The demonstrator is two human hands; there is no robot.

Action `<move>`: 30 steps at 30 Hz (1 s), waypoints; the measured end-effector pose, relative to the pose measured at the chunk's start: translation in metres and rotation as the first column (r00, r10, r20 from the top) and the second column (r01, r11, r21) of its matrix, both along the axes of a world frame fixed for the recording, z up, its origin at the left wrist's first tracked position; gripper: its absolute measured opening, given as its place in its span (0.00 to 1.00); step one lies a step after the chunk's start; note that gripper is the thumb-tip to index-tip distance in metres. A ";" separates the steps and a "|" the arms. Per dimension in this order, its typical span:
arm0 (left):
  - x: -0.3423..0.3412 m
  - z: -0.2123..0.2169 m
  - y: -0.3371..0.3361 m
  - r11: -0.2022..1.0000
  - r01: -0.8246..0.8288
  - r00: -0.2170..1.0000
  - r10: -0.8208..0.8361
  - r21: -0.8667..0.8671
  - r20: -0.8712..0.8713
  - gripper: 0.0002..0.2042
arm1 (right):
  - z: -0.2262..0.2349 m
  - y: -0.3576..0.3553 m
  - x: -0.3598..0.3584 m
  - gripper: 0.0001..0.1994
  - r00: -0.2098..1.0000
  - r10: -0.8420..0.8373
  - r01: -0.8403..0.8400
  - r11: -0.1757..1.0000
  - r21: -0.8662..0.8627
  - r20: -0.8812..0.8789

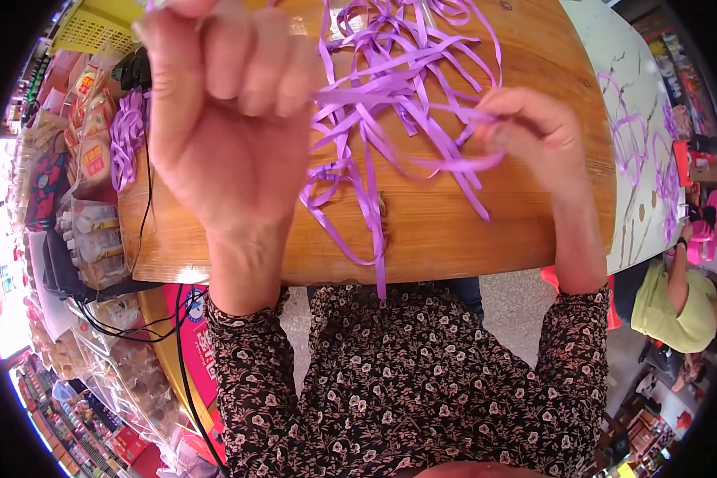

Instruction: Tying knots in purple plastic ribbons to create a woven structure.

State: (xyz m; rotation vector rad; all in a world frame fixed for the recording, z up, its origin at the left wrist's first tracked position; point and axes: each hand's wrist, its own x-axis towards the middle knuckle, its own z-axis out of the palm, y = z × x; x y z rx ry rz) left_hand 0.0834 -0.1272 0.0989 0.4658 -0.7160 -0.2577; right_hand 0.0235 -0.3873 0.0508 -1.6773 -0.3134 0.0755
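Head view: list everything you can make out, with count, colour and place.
Wooden table: one, brown, centre
Loose ribbons: many, uncountable, purple, on the wooden table
Ribbon bundle: one, purple, at its left edge
Marble-patterned table: one, white, right
More ribbons: uncountable, purple, on the white table
Slotted basket: one, yellow, upper left
Packets: many, mixed colours, left
Cables: several, black, lower left
Co-worker: one, yellow-green top, far right
Background goods: too small to count
Floral top: one, black, bottom
Left hand: one, bare, raised, upper left
Right hand: one, bare, pinching ribbon
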 end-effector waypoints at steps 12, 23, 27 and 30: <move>0.034 -0.041 0.057 0.097 -0.892 0.200 0.961 0.441 0.192 0.14 | 0.010 -0.010 0.005 0.11 0.973 -0.123 0.140 0.987 -0.075 0.197; -0.021 0.000 0.013 -0.682 -0.707 0.076 0.186 0.184 0.980 0.15 | 0.008 -0.002 0.001 0.10 0.926 -0.002 0.145 0.925 -0.350 0.378; -0.037 0.007 -0.029 -0.094 -0.991 0.009 0.641 0.090 0.767 0.12 | 0.013 -0.001 -0.006 0.11 0.957 -0.054 0.133 0.954 -0.267 0.284; -0.030 -0.025 -0.063 0.203 -0.956 0.279 0.403 0.212 0.871 0.13 | 0.018 0.006 -0.012 0.11 0.923 -0.059 0.171 0.948 -0.269 0.379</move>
